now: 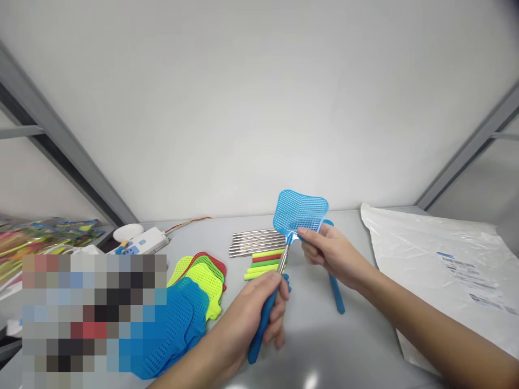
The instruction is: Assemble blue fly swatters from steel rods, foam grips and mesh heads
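Note:
A blue fly swatter (300, 208) is held tilted above the table, its mesh head uppermost. Wrapped round its blue grip, just below the thin metal shaft, is my left hand (257, 310). My right hand (330, 249) pinches the lower right edge of the mesh head. Behind the swatter lie several metal rods (253, 243) side by side. Closer in are yellow, red and green grip sleeves (263, 262), partly covered by the left hand and shaft. A second blue handle (336, 294) lies beneath the right hand.
Loose swatter heads overlap at the left: blue (178, 324), yellow (205, 283), with red and green ones. Behind them is a white power strip (146, 240) with wires. A large white plastic bag (430, 259) covers the right side. A pixelated patch hides the lower left.

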### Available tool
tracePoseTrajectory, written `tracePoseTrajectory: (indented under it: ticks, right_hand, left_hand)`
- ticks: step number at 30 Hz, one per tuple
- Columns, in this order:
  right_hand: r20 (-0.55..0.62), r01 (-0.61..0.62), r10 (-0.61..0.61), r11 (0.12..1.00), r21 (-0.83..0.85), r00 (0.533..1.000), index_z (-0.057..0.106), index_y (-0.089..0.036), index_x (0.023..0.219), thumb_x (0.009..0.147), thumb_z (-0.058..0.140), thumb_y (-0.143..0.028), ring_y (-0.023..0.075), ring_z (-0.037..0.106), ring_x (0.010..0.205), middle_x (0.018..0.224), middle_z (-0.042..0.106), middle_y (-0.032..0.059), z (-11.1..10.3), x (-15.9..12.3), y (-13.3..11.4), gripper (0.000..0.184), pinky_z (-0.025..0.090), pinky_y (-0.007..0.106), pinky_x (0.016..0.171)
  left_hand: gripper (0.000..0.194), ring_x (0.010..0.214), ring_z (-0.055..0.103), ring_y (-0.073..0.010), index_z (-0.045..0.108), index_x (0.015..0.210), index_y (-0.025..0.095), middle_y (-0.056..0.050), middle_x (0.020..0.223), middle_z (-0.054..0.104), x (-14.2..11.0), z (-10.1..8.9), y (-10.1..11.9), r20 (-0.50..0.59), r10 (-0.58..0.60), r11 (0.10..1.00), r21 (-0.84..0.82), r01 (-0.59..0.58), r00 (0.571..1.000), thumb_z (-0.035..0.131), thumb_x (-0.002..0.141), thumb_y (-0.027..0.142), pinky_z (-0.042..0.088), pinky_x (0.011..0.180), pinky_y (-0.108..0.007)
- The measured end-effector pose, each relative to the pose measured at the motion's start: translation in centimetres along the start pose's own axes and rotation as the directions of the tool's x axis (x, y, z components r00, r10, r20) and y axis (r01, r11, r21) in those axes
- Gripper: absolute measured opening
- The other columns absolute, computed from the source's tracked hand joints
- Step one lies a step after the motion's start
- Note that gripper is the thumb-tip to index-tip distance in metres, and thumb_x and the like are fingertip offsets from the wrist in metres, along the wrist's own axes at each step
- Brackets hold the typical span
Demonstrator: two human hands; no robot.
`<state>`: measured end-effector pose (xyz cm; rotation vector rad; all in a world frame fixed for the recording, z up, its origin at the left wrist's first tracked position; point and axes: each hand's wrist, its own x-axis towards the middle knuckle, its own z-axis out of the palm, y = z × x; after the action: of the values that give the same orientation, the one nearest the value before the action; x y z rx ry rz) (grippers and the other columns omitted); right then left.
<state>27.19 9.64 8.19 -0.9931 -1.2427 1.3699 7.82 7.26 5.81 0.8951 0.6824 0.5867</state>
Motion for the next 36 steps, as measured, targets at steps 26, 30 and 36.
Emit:
tracePoseTrajectory:
  ticks: [26,30,36]
  right_hand:
    - [-0.561,0.254,-0.022,0.906,0.339,0.828,0.058,-0.017,0.074,0.080,0.066,-0.048,0.0069,0.011,0.047,0.056,0.014,-0.0104,-3.5,-6.4,2.9,0.032,0.017,0.021,0.041]
    - [-0.643,0.375,-0.107,0.879,0.296,0.759,0.057,-0.018,0.075,0.081,0.067,-0.044,0.0079,0.013,0.048,0.059,0.014,-0.0091,-4.9,-7.2,0.7,0.028,0.022,0.021,0.042]
    - [-0.439,0.230,-0.036,0.889,0.396,0.898,0.059,-0.019,0.080,0.087,0.060,-0.047,0.0056,0.018,0.046,0.057,0.019,-0.0093,1.1,-9.5,2.2,0.029,0.023,0.022,0.046]
  left_hand:
    - [0.038,0.041,0.027,-0.0074,0.039,0.069,0.020,0.009,0.045,0.032,1.6,3.2,-5.0,0.388,-0.089,0.978,0.210,0.006,0.918,0.037,0.095,0.048,0.046,0.055,-0.026]
    - [0.041,0.045,0.034,-0.0093,0.042,0.070,0.020,0.007,0.048,0.037,-1.9,1.7,-1.6,0.336,-0.223,0.870,0.491,0.032,0.915,0.037,0.094,0.053,0.044,0.055,-0.023]
    - [0.031,0.053,0.046,-0.0110,0.056,0.099,0.025,0.005,0.068,0.053,-6.5,1.5,1.9,0.028,-0.169,0.536,0.842,0.068,0.985,0.040,0.093,0.051,0.036,0.052,-0.021]
